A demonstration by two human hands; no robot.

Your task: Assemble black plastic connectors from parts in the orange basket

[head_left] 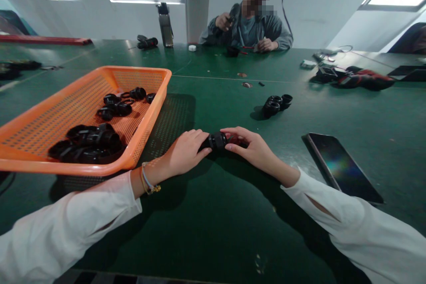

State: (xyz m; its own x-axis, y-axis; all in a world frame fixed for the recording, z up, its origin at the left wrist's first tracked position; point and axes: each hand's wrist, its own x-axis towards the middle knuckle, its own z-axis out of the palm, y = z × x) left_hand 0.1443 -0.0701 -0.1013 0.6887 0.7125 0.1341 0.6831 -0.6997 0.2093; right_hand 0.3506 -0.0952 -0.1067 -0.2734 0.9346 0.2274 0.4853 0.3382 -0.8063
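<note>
Between my two hands, just above the green table, is a black ribbed cylindrical connector. My left hand is closed around its left end, the fingers over the top and the thumb in front. On the other end, my right hand pinches with thumb and fingertips. The fingers hide both ends of the part. Left of my hands stands an orange perforated basket holding several similar black parts. Beyond my right hand, a small cluster of black ring-like pieces sits on the table.
At the right lies a dark phone. Tools and a red-black bundle rest at the far right. Across the table sits a person with both hands near the tabletop. An upright grey device and a black object stand at the back.
</note>
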